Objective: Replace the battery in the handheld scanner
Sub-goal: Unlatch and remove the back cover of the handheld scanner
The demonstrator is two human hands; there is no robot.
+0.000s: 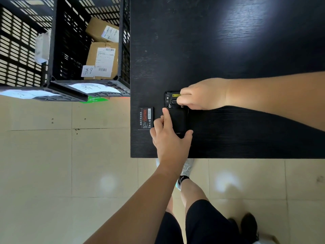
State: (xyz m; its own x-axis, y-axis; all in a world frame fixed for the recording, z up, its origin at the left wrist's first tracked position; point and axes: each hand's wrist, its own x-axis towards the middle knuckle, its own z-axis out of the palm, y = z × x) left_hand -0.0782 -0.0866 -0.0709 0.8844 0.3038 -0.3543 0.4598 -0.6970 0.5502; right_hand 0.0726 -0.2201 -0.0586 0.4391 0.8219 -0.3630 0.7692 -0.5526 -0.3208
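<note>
Your handheld scanner [176, 114] lies back-up on the black table [228, 50], near the table's left near corner. Its body is black; the far end shows a yellow label, a small lens window and two small metal fittings. The near two-thirds is a plain dark panel with partial white lettering at the near edge. Whether that panel is a cover or a seated battery cannot be told.

A loose battery [146, 118] lies flat on the table just left of the scanner, apart from it. It is black with a red label strip and white printed text, and neither hand touches it.

Your left hand [169, 138] rests on the scanner's near end: index finger extended along the left edge of the panel, thumb against the near right corner, other fingers curled. It presses rather than encloses the unit.

Your right hand [202, 95] is at the far end, fingers curled, fingertips pinched at the yellow label area. What they grip, if anything, cannot be told.

To the left, on the floor side, a black slatted crate [70, 50] holds two cardboard parcels [103, 50] with white shipping labels. A second crate [17, 50] further left holds a pale package, partly hidden. Handwritten paper tags [88, 87] sit on the crates' near rims.
</note>
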